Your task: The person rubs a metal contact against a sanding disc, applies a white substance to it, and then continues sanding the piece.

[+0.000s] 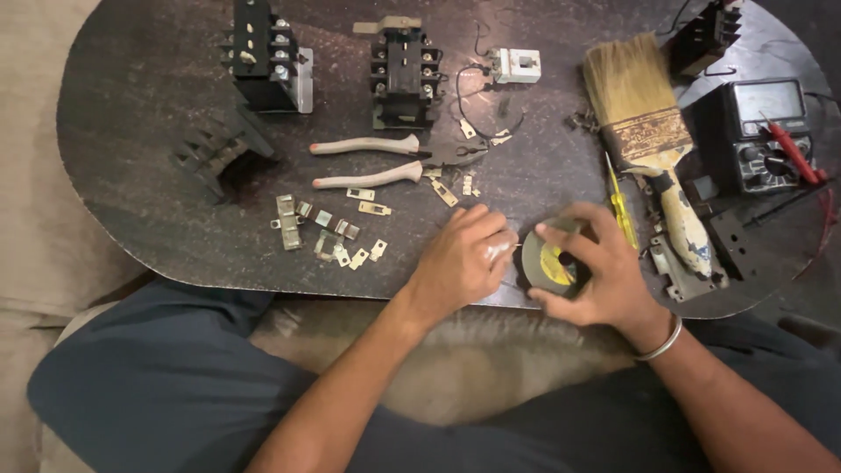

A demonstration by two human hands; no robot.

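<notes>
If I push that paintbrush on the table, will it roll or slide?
The paintbrush looks flat and wide, so it would likely slide rather than roll. Its long bristles probably bend if pushed from that end. The worn handle seems stiff and lies close to a yellow screwdriver, which it might nudge.

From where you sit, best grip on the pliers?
Take the pliers by the two pale handles, coming from the left: they lie flat, splayed open toward that side, while the jaws point right into small metal parts and wires.
</notes>
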